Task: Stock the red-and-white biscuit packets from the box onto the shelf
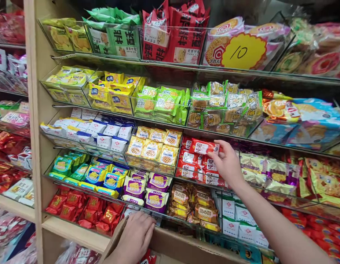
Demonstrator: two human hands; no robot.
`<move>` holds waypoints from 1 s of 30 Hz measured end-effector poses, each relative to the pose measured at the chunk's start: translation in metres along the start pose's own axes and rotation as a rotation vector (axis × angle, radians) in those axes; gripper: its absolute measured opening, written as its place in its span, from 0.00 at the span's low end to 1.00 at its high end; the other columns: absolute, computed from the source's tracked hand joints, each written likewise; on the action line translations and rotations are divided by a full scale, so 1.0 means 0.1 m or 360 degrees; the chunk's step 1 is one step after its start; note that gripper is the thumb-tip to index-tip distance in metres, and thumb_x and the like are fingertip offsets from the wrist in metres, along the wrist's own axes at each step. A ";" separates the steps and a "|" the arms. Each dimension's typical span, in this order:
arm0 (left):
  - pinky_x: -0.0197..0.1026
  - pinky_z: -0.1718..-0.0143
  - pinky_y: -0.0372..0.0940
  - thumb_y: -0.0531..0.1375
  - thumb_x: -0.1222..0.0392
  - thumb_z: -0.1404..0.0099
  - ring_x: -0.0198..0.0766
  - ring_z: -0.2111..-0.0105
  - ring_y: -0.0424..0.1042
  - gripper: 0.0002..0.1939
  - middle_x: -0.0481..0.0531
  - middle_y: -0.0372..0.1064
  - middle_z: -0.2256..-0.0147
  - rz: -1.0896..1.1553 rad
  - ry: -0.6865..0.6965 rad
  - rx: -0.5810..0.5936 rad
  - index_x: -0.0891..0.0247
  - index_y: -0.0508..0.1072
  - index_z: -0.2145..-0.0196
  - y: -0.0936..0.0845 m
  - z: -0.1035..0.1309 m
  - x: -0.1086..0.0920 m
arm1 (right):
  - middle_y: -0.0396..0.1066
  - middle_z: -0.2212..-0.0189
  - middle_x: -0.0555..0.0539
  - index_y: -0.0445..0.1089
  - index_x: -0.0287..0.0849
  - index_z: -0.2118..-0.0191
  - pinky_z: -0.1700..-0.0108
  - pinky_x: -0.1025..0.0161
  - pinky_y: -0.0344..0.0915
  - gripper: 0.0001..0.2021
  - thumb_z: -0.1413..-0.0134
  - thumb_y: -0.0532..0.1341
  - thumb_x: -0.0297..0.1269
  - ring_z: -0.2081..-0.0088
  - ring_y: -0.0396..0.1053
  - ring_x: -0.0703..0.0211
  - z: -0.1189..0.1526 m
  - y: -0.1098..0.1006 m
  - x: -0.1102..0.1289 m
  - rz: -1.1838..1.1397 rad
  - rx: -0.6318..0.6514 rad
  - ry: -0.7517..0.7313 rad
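My right hand (226,161) reaches into the shelf and pinches one end of a red snack packet (200,146) between thumb and fingers. This packet lies level over a clear bin of similar red packets (187,170). Low in front of the shelves, my left hand (138,234) bends its fingers over the rim of an open cardboard box (183,244). The fingertips are partly hidden. Inside the box, a bit of red packaging (149,256) shows beside the left hand.
Yellow cookie packets (152,148) fill the bin left of the red ones; cream-and-purple packets (280,170) sit to the right. Brown packets (192,205) lie below. Clear bin fronts and shelf edges run across. A yellow price tag (244,51) hangs above. A wooden upright (35,110) stands left.
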State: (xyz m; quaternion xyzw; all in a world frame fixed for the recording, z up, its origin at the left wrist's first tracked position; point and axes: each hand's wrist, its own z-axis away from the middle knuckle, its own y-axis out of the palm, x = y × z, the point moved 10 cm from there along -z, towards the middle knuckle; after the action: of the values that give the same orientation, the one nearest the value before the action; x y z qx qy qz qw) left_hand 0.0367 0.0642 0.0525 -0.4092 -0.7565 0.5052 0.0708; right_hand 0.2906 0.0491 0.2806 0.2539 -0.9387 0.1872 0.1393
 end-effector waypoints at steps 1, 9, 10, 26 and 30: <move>0.47 0.62 0.58 0.45 0.60 0.35 0.43 0.65 0.64 0.12 0.52 0.67 0.68 -0.0009 0.0005 0.0000 0.59 0.68 0.66 0.01 0.02 -0.01 | 0.64 0.59 0.42 0.63 0.41 0.55 0.60 0.60 0.66 0.16 0.52 0.58 0.36 0.63 0.67 0.58 -0.07 0.11 0.03 0.0068 0.0023 -0.0040; 0.48 0.62 0.56 0.44 0.61 0.34 0.42 0.65 0.62 0.12 0.51 0.65 0.68 -0.0014 0.0012 -0.0001 0.60 0.66 0.65 0.00 0.03 0.02 | 0.65 0.61 0.36 0.68 0.37 0.61 0.57 0.51 0.58 0.12 0.51 0.58 0.36 0.57 0.61 0.44 -0.33 0.74 0.00 0.0884 0.0422 -0.0046; 0.48 0.62 0.56 0.44 0.61 0.34 0.42 0.66 0.62 0.12 0.51 0.65 0.68 -0.0020 0.0008 0.0002 0.60 0.66 0.65 0.00 0.02 0.02 | 0.65 0.59 0.35 0.68 0.37 0.61 0.57 0.49 0.57 0.12 0.50 0.58 0.38 0.55 0.60 0.41 -0.33 0.77 -0.02 0.0957 0.0460 -0.0060; 0.44 0.64 0.55 0.44 0.61 0.34 0.40 0.67 0.62 0.12 0.51 0.64 0.69 -0.0109 0.0052 -0.0063 0.60 0.66 0.66 -0.05 0.03 -0.02 | 0.63 0.53 0.39 0.63 0.39 0.55 0.54 0.48 0.57 0.15 0.48 0.53 0.39 0.51 0.56 0.44 -0.21 0.66 0.14 0.0945 0.0363 -0.0222; 0.45 0.63 0.55 0.45 0.61 0.34 0.41 0.67 0.62 0.12 0.51 0.64 0.69 -0.0132 0.0049 -0.0058 0.60 0.66 0.66 -0.03 0.04 -0.02 | 0.61 0.51 0.39 0.64 0.40 0.57 0.47 0.45 0.52 0.12 0.47 0.53 0.37 0.48 0.54 0.48 0.47 0.47 0.66 0.0358 0.0266 -0.0590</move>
State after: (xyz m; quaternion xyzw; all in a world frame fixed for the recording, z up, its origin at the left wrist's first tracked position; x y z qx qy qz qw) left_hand 0.0342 0.0600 0.0540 -0.3864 -0.7807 0.4817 0.0959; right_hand 0.2031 0.0393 0.2489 0.1885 -0.9518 0.2289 -0.0788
